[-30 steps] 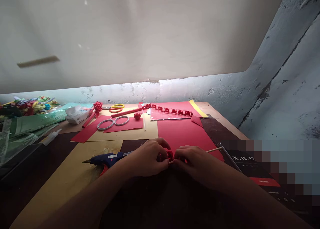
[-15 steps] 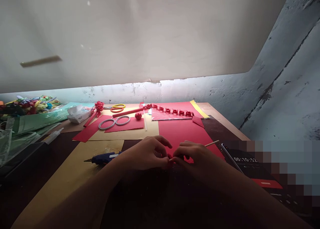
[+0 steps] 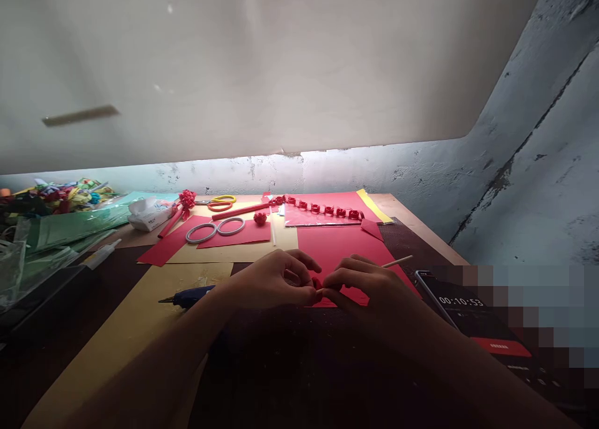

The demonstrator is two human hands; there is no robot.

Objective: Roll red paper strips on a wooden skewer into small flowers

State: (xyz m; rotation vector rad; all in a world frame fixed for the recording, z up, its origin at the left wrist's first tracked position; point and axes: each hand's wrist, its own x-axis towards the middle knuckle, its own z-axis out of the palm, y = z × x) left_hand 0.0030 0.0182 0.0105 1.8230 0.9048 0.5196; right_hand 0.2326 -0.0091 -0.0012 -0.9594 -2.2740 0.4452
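Observation:
My left hand [image 3: 281, 281] pinches a small red paper piece [image 3: 318, 285] between thumb and finger, its other fingers curled above. From the other side my right hand [image 3: 358, 282] closes on the same piece, fingertips touching it. Most of the piece is hidden by my fingers, so its full shape cannot be made out. A thin pale stick [image 3: 399, 261] sticks out behind my right hand, which seems to hold it; its other end is hidden. Beneath my hands lies a red paper sheet [image 3: 322, 254]. A blue glue gun [image 3: 189, 296] is partly covered by my left forearm.
Beyond my hands lie two tape rolls [image 3: 201, 232], scissors [image 3: 222, 202], a red paper ball [image 3: 260, 218] and a row of red paper curls [image 3: 327, 209]. Tissues [image 3: 150, 213] and plastic bags [image 3: 70, 229] stand left. A phone [image 3: 468, 316] lies right. A pale panel [image 3: 281, 73] overhangs.
My right hand has risen slightly and the pale stick has moved up with it. More of the red paper piece shows between my fingertips. The view has shifted a little.

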